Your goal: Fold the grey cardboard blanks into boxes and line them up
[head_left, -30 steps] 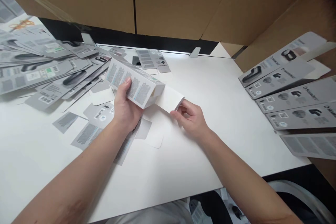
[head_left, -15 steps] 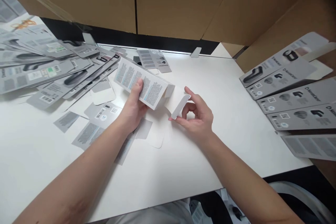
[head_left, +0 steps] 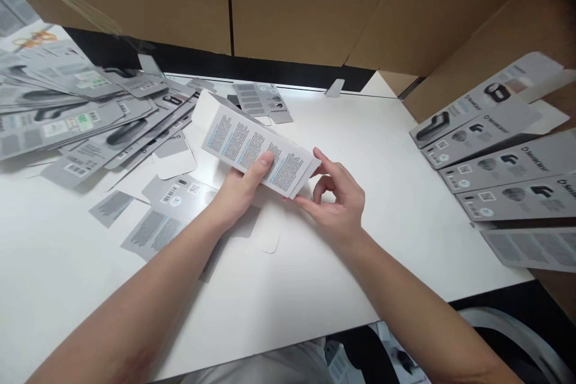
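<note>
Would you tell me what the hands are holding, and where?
A folded grey carton: left hand grips its long side; right hand touches its near end.

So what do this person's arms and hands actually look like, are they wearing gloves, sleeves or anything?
No gloves and no sleeves in view: both forearms are bare from the bottom edge of the picture up to the wrists. The left hand and the right hand are bare too, with short, unpainted nails. No ring, watch, bracelet or marking shows on either one.
</note>
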The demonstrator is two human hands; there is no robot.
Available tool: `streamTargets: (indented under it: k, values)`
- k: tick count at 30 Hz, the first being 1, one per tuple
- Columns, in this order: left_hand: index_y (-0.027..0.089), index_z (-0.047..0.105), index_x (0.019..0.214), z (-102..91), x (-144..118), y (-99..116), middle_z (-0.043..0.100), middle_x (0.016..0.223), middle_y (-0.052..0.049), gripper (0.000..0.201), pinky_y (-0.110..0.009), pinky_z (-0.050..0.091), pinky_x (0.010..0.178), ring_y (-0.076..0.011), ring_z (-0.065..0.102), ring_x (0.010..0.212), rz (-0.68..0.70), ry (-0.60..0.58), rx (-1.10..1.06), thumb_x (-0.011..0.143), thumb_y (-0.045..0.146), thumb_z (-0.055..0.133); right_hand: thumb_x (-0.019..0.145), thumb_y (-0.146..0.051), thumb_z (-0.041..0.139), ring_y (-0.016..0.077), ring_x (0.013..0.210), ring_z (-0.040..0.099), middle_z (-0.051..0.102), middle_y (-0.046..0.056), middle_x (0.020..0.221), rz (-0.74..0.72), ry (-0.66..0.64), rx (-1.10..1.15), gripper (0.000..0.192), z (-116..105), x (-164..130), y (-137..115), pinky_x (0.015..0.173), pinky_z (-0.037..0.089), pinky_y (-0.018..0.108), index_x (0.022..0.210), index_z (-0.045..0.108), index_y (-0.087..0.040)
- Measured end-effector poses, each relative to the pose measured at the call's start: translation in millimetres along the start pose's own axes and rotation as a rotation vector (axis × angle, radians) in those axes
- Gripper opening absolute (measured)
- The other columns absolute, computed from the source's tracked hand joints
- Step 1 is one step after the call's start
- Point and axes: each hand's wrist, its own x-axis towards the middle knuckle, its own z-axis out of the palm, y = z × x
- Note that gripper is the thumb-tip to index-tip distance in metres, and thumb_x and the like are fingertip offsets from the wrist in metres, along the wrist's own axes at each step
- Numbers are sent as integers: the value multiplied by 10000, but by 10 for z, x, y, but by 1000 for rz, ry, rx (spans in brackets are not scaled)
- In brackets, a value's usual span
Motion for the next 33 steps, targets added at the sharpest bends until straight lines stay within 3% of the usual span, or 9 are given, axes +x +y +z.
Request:
streamTargets:
  k: [6, 14, 18, 24, 29, 33]
  values:
    - [305, 772, 1533, 19, -20, 41, 766, 1679, -100, 672, -600, 411, 1489, -405, 587, 1716, 6, -13, -3, 1058, 778, 826, 1023, -454, 992, 124, 547, 554, 830, -1, 1116, -115, 11, 2, 889, 34, 10, 1, 481, 607, 352, 1816, 590, -479]
    - [262, 758, 1537, 44, -47, 92, 754, 1692, -136, 718, -604, 434, 1468, -421, 610, 1691, -3, -21, 46, 1048, 782, 840, 1021, -372, 949, 122, 556, 525, 828, 5, 1123, 10, -1, -25, 834, 19, -32, -20, 482, 576, 343, 1787, 634, -465]
    - [270, 764, 1531, 60, -45, 114, 781, 1656, -141, 748, -597, 479, 1427, -432, 654, 1645, 27, -11, 101, 1024, 813, 841, 998, -352, 953, 145, 599, 577, 834, 17, 1139, 33, 0, -30, 849, 17, -40, -11, 488, 582, 351, 1781, 643, -465]
    - [291, 720, 1617, 90, -53, 175, 789, 1648, -147, 879, -598, 508, 1399, -450, 659, 1634, 36, 5, 171, 972, 874, 848, 1003, -344, 920, 145, 581, 549, 822, 11, 1112, 48, -8, -30, 847, 24, -58, 23, 484, 590, 362, 1789, 634, -473]
    - [292, 741, 1589, 68, -58, 129, 763, 1685, -135, 785, -586, 467, 1434, -430, 618, 1682, 7, 9, 115, 1019, 823, 834, 1030, -371, 931, 133, 550, 554, 833, 3, 1128, 45, -39, -13, 873, 22, -41, -3, 546, 630, 386, 1823, 582, -477]
    - [318, 741, 1582, 34, -38, 76, 751, 1700, -105, 688, -566, 471, 1439, -401, 610, 1695, -9, 7, 16, 1061, 759, 826, 1011, -516, 997, 119, 528, 520, 840, 5, 1152, -6, -66, 24, 955, 8, -26, 3, 523, 609, 376, 1847, 539, -481]
